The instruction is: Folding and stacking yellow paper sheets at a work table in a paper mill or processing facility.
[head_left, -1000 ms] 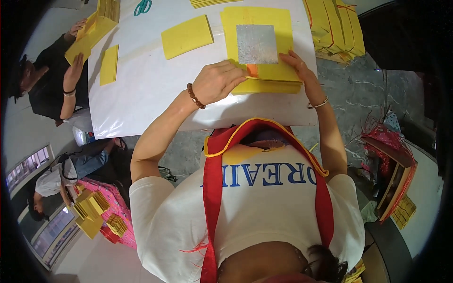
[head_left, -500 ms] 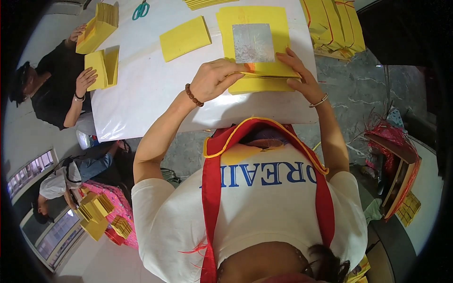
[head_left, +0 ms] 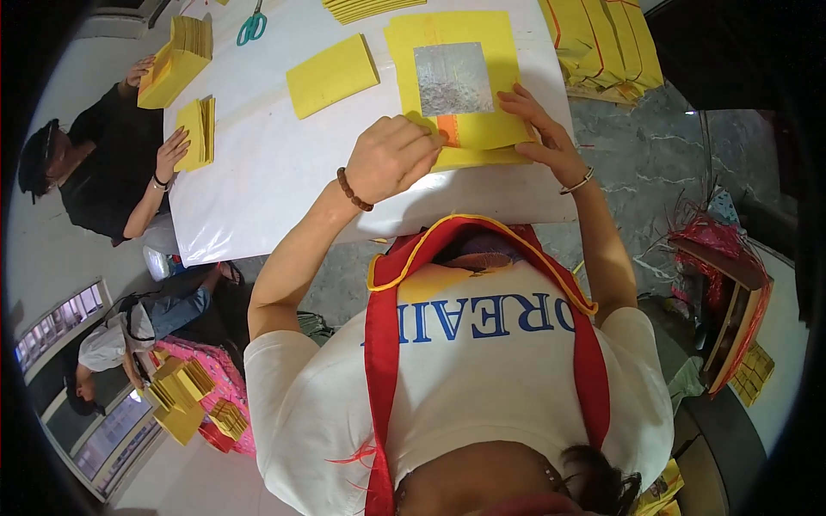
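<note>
The yellow paper stack lies directly ahead of the person, between the two hands, its slightly longer axis running away from the body and leaning a little left at the far end. A silver foil square lies on its top sheet, beyond both hands, with an orange patch at its near edge.

The left hand is at the stack's near left corner, right beside the orange patch; its fingers are curled, but I cannot tell whether that grip pinches paper. The right hand is on the right side, thumb and fingers spread apart, thumb at the near right corner and fingertips just beside the foil. Both hands are about equally near.

The white counter also bears a folded yellow packet to the left, teal-handled scissors and another yellow stack at the far side. Corded yellow bundles stand past the counter's right edge, above a grey floor. At left, a co-worker in black touches a small folded yellow stack.
</note>
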Tool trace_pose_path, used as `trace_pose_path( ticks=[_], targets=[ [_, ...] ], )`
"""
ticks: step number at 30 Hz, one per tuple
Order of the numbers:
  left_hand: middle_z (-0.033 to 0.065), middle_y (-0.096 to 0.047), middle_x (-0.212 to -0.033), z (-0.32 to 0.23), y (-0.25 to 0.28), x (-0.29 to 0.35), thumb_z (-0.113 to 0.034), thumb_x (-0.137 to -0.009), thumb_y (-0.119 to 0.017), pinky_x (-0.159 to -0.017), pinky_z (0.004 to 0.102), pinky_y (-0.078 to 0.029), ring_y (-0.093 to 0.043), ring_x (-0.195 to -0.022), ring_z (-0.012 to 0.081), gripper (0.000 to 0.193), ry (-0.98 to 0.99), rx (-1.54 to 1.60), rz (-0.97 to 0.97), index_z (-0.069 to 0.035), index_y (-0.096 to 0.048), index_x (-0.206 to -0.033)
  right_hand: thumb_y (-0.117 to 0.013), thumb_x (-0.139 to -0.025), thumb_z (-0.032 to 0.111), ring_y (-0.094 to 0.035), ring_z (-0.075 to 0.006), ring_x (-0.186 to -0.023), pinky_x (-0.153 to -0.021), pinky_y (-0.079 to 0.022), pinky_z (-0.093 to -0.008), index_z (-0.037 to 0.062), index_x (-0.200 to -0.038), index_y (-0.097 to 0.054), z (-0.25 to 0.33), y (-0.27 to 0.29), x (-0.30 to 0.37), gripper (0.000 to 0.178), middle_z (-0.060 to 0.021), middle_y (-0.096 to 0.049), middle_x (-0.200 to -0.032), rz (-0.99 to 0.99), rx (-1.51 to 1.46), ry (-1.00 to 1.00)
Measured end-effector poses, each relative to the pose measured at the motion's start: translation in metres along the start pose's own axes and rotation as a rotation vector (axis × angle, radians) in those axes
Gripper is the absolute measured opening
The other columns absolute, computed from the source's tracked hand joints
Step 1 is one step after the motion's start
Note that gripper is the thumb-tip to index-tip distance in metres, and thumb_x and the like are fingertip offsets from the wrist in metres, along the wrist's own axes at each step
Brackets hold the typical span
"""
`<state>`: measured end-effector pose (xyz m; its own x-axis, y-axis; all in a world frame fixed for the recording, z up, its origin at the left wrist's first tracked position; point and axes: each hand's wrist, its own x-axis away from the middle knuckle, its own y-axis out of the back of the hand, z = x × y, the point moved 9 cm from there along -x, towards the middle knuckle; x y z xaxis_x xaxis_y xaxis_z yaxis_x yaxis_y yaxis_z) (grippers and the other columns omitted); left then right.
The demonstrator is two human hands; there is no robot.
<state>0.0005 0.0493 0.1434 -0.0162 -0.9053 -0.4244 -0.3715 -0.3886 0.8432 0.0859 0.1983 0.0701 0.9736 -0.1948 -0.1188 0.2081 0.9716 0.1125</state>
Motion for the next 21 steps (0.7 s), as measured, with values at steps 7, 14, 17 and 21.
trace_pose_path(
  ticks=[7, 14, 17, 21],
  targets=[
    [0.003, -0.057, -0.082, -0.011, -0.011, 0.01, -0.01, -0.07, -0.062, -0.061, 0.0295, -0.042, -0.053, -0.075, 0.0173, 0.02, -0.028, -0.229, 0.017, -0.006, -0.061, -0.089, -0.072, -0.065, 0.031, -0.014, -0.0323, -0.135, -0.107, -0.014, -0.0454, 0.0186, -0.12, -0.055, 0.012, 0.001, 0.005, 0.059, -0.0065, -0.035, -0.139, -0.07, 0.528, 0.108],
    [0.0052, -0.054, -0.074, -0.012, -0.007, 0.01, -0.006, -0.067, -0.063, -0.058, 0.0309, -0.044, -0.053, -0.069, 0.0207, 0.025, -0.035, -0.148, -0.071, -0.004, -0.061, -0.092, -0.076, -0.062, 0.032, -0.015, -0.0313, -0.135, -0.107, -0.015, -0.045, 0.0202, -0.123, -0.052, 0.005, -0.002, 0.009, 0.066, -0.0053, -0.031, -0.141, -0.066, 0.507, 0.093],
    [0.0057, -0.054, -0.074, -0.015, -0.009, 0.012, -0.005, -0.067, -0.063, -0.058, 0.0313, -0.044, -0.053, -0.067, 0.0212, 0.026, -0.048, -0.119, -0.079, -0.003, -0.061, -0.093, -0.076, -0.062, 0.03, -0.016, -0.03, -0.134, -0.107, -0.017, -0.0429, 0.0186, -0.126, -0.048, 0.002, -0.003, 0.01, 0.071, -0.0078, -0.026, -0.143, -0.035, 0.489, 0.065],
    [0.0051, -0.056, -0.083, -0.014, -0.014, 0.014, -0.008, -0.069, -0.063, -0.062, 0.0296, -0.043, -0.053, -0.075, 0.0187, 0.021, -0.03, -0.178, -0.015, -0.004, -0.061, -0.09, -0.075, -0.063, 0.029, -0.017, -0.0278, -0.134, -0.107, -0.018, -0.0396, 0.0134, -0.13, -0.043, 0.002, 0.001, 0.012, 0.076, -0.0116, -0.021, -0.144, -0.091, 0.277, 0.029]
  ],
)
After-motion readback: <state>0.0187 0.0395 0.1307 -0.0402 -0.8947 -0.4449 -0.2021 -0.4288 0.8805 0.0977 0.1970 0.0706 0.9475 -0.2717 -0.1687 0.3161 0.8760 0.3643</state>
